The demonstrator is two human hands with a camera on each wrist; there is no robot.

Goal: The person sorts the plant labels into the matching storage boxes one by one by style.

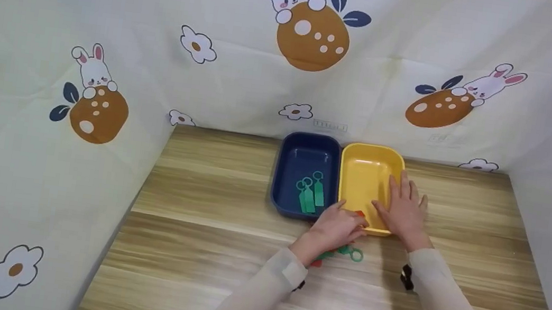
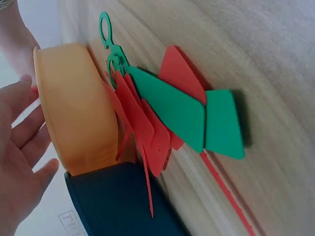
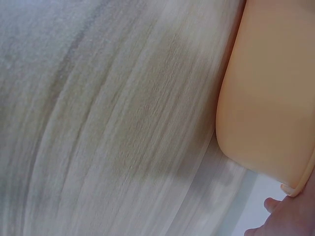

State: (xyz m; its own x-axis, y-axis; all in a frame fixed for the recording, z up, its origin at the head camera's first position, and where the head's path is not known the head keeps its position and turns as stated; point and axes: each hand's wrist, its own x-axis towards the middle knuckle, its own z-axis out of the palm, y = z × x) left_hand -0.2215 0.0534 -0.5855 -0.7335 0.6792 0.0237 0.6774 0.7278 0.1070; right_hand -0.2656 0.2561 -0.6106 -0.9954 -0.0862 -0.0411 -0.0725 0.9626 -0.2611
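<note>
The left hand (image 1: 334, 228) pinches a red tag (image 1: 360, 214) over the yellow tray (image 1: 363, 180), whose side the right hand (image 1: 405, 215) touches, fingers spread. Only the head view shows green tags (image 1: 308, 200) inside the blue tray (image 1: 307, 163); the left wrist's bares the red-and-green pile (image 2: 170, 108) in front

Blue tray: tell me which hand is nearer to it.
Left. The left hand is by the near right corner of the blue tray; the right hand is farther off, at the right side of the yellow tray.
</note>
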